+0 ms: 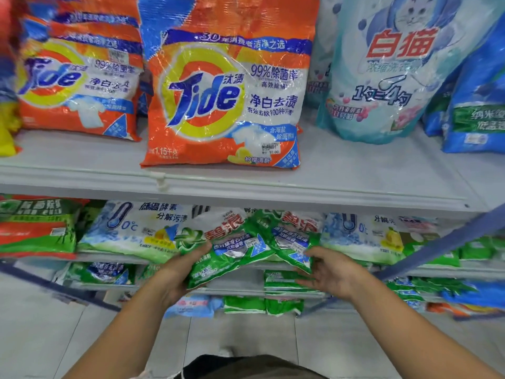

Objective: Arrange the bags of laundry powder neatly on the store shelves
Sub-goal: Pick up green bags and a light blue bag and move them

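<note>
A: Bags in hand: two small green bags of powder, lower centre of the frame, at the front of the second shelf [300,265]; left green bag [218,253] tilted with its bottom edge toward the camera, right green bag [289,242] leaning the other way, overlapping it at the top.

B: Hands?

A: Left hand [180,272] grips the lower left corner of its bag, thumb on the printed face, fingers curled underneath and mostly hidden; right hand [330,269] sits at the lower right corner of the other bag, fingers spread and relaxed, tips touching or just beside the edge; cannot tell if it bears any weight.

B: Judgement on the step?

A: Squaring the pair into one upright row, likely; best to close the right hand on its bag first, since a loose touch on slick film may slip; then bring both bottom edges flat to the shelf, faces forward, sides touching without overlap.

B: Risks?

A: White-and-blue bags [131,231] lean just left and right of the pair; pushing hard could tip them; powder shifts inside soft bags, so settle each before letting go.

B: Upper shelf?

A: Orange Tide bag [224,86] centre top, standing; not part of this step.
</note>
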Available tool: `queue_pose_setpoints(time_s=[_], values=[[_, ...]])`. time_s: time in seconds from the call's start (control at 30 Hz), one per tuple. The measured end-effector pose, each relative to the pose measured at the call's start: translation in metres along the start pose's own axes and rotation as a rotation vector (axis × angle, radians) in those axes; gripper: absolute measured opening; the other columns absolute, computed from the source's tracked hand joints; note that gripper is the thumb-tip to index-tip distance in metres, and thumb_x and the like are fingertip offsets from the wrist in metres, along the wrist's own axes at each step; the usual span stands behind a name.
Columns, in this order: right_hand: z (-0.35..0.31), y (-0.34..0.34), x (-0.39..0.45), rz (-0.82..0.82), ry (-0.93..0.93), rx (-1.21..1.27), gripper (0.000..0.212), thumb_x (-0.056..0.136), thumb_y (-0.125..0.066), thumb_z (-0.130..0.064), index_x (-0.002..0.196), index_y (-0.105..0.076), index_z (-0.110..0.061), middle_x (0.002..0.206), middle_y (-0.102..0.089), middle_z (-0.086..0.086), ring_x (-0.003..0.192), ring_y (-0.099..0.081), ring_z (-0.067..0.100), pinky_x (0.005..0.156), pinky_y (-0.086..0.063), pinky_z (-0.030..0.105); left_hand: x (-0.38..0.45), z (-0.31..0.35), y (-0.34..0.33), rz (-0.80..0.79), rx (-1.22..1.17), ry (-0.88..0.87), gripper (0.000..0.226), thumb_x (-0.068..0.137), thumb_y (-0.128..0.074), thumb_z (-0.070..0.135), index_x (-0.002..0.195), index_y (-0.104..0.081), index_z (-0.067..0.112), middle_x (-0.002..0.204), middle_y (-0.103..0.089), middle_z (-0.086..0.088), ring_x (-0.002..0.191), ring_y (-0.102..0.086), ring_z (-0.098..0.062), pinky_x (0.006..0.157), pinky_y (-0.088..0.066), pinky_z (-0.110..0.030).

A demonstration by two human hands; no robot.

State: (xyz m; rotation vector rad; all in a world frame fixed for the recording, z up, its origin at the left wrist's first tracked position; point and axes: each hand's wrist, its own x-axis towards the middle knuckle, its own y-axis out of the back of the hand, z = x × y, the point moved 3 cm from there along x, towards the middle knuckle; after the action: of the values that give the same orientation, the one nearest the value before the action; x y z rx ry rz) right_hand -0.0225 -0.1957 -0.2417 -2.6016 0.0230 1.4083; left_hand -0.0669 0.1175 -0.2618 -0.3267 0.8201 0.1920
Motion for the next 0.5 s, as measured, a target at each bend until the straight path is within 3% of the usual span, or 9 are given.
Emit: queue_pose_setpoints(time_s=[0.07,0.13,0.2,0.3,0.33,0.43,0.5], values=[[-0.005,-0.007,0.000,-0.033,-0.032,0.024,0.041,0.087,-0.077,-0.025,0.123,-0.059,-0.013,0.126,-0.064,0.020,0.119,-0.062,0.039,0.096,-0.052,0.062,0.005,-0.004,0.004,0.002,-0.113,0.016,0.053,0.082,-0.081,0.020,0.130,-0.060,0.009,0.106,-0.077,-0.020,0.089,-0.077,-0.034,0.070,-0.062,-0.043],[-0.010,-0.020,0.000,-0.012,0.006,0.015,0.031,0.090,-0.073,-0.033,0.112,-0.067,-0.012,0.113,-0.074,0.016,0.109,-0.068,0.034,0.102,-0.048,0.059,0.005,-0.005,0.007,-0.015,-0.179,0.032,0.064,0.078,-0.083,0.014,0.136,-0.055,0.011,0.111,-0.075,-0.022,0.095,-0.076,-0.038,0.072,-0.063,-0.051],[-0.011,-0.033,0.000,0.036,0.039,0.024,0.028,0.090,-0.072,-0.032,0.105,-0.069,-0.009,0.103,-0.076,0.018,0.091,-0.073,0.033,0.094,-0.056,0.055,0.006,-0.007,0.011,-0.034,-0.164,0.035,0.070,0.074,-0.084,0.015,0.137,-0.055,0.010,0.113,-0.075,-0.022,0.100,-0.074,-0.039,0.080,-0.061,-0.054],[-0.008,-0.044,0.005,0.064,0.031,0.062,0.018,0.091,-0.070,-0.018,0.104,-0.070,-0.006,0.092,-0.077,0.021,0.068,-0.075,0.031,0.059,-0.063,0.045,0.004,-0.009,0.019,-0.042,-0.134,0.004,0.071,0.068,-0.087,0.019,0.133,-0.060,0.009,0.114,-0.075,-0.020,0.104,-0.073,-0.040,0.095,-0.055,-0.059],[-0.005,-0.046,0.005,0.071,0.015,0.066,0.021,0.087,-0.072,-0.014,0.106,-0.070,-0.005,0.093,-0.077,0.022,0.070,-0.076,0.032,0.058,-0.063,0.043,0.003,-0.009,0.024,-0.031,-0.112,-0.017,0.066,0.069,-0.088,0.021,0.129,-0.062,0.011,0.114,-0.075,-0.018,0.106,-0.072,-0.039,0.099,-0.052,-0.059],[0.010,-0.045,0.007,0.091,-0.018,0.033,0.030,0.083,-0.075,-0.013,0.111,-0.069,-0.004,0.105,-0.076,0.022,0.087,-0.073,0.033,0.079,-0.061,0.045,-0.008,-0.013,0.031,-0.008,0.017,-0.076,0.043,0.073,-0.089,0.028,0.108,-0.064,0.025,0.113,-0.071,-0.002,0.119,-0.061,-0.026,0.113,-0.039,-0.048],[0.019,-0.045,0.002,0.124,-0.005,-0.024,0.019,0.091,-0.071,-0.011,0.107,-0.069,-0.002,0.097,-0.077,0.020,0.080,-0.073,0.031,0.070,-0.061,0.042,-0.018,-0.013,0.036,0.003,0.031,-0.113,0.044,0.082,-0.082,0.021,0.119,-0.059,0.025,0.114,-0.062,0.007,0.127,-0.051,-0.024,0.114,-0.031,-0.039]])
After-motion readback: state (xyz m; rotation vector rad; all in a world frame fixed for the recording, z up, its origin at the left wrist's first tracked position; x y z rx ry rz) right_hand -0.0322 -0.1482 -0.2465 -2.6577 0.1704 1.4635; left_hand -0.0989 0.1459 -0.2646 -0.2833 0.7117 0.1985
